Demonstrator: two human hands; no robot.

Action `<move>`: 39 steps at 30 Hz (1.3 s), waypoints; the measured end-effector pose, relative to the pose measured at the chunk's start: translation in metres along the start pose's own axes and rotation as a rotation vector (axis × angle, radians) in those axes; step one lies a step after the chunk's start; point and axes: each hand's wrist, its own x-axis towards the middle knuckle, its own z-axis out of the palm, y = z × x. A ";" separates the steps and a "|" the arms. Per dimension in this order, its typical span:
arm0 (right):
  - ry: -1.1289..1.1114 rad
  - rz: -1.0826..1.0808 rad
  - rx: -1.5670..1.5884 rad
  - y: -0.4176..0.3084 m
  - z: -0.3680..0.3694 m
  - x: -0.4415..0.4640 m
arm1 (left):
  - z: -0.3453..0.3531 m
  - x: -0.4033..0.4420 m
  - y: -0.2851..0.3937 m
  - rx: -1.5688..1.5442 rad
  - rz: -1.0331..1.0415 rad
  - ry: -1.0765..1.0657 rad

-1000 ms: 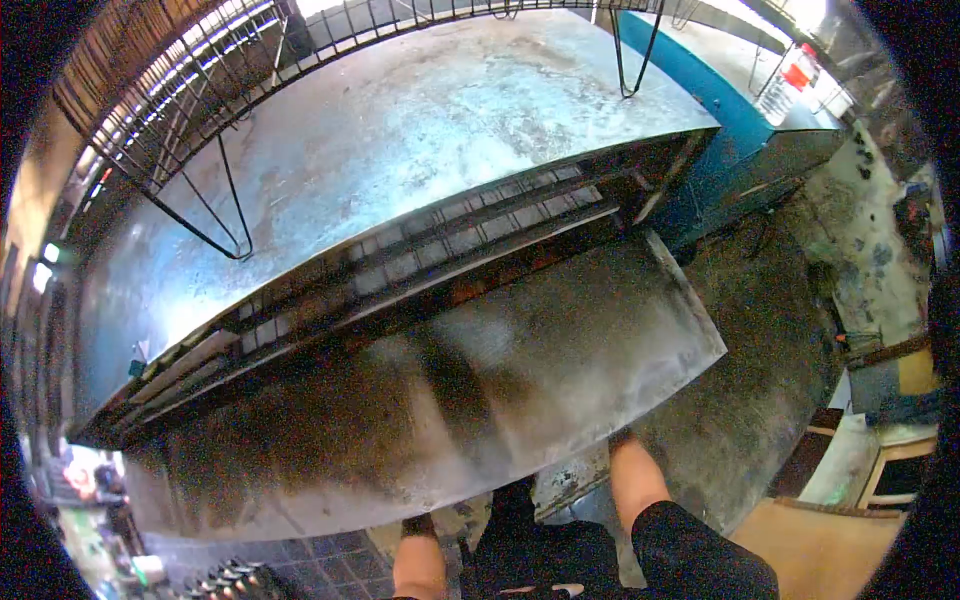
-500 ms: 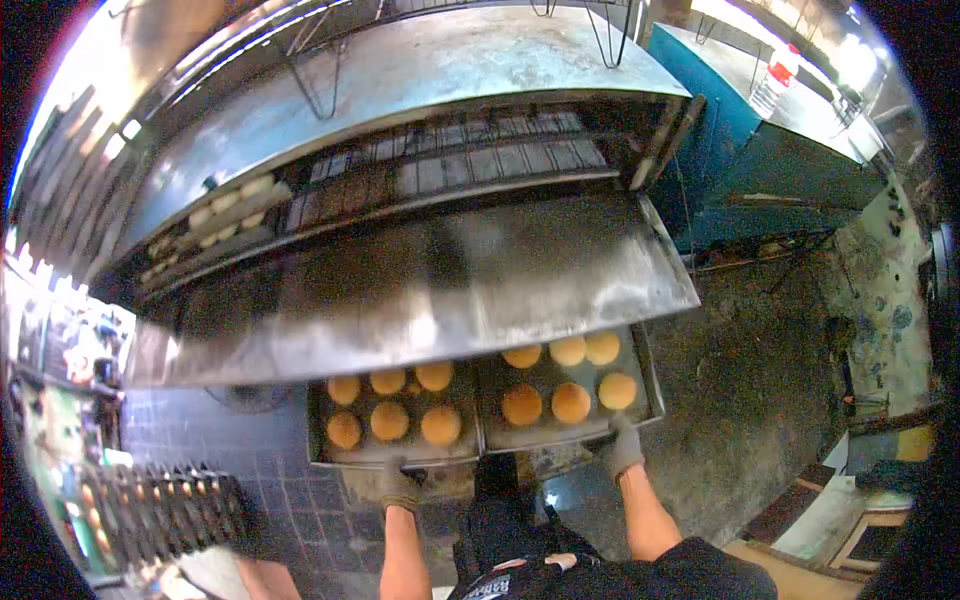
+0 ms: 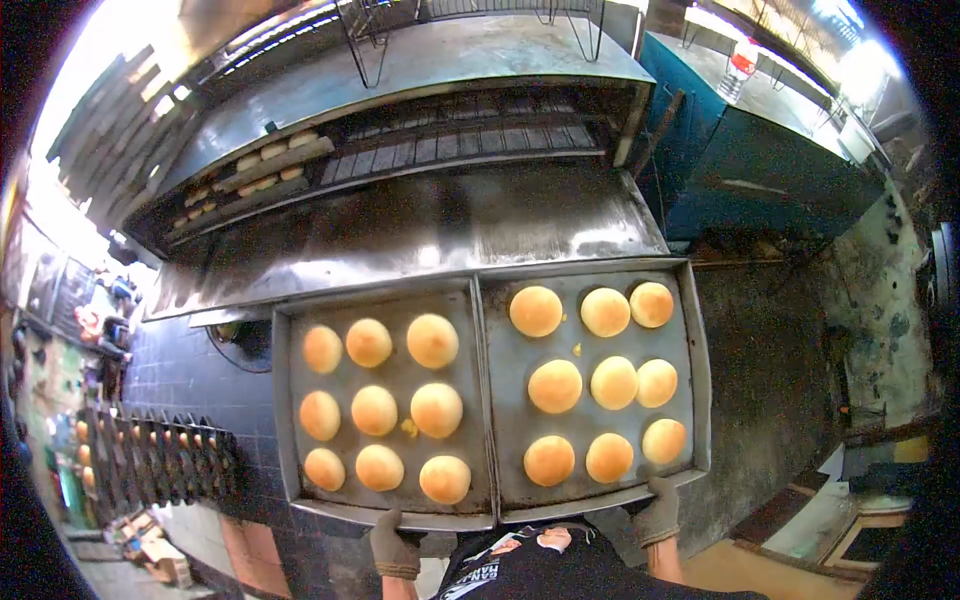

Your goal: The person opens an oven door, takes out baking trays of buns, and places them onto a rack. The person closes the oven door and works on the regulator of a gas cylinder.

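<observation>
My gloved left hand grips the near rim of the left baking tray, thumb over the edge. At the near rim of the right baking tray, my gloved right hand is closed. Both metal trays sit side by side in front of my body, level and touching along their inner walls. Several round golden-brown buns lie in rows on the left tray, and several more buns on the right one. Small yellow crumbs show between them. The fingers under the rims are hidden.
Beyond the trays is a wide oven with a lowered metal door. Inside at left are trays of buns. A blue cabinet stands right, a bottle on top. A loaded rack is at left; a person is far behind.
Both trays have come out from beneath the oven door's edge toward my body, so all their rows of buns now show. My hands moved back with them, still on the rims.
</observation>
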 end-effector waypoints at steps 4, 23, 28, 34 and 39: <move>-0.030 -0.046 0.046 -0.026 0.082 0.031 | 0.046 0.049 0.049 0.071 0.210 -0.124; -0.197 -0.031 0.031 -0.077 0.446 0.250 | 0.375 0.295 0.251 0.023 0.039 -0.126; -0.175 -0.055 -0.072 -0.086 0.457 0.396 | 0.458 0.354 0.278 0.260 0.111 0.090; -0.143 -0.207 -0.187 -0.121 0.594 0.499 | 0.531 0.555 0.261 -0.069 0.115 -0.422; -0.284 -0.617 -0.998 -0.139 0.667 0.585 | 0.652 0.548 0.316 0.035 0.132 -0.601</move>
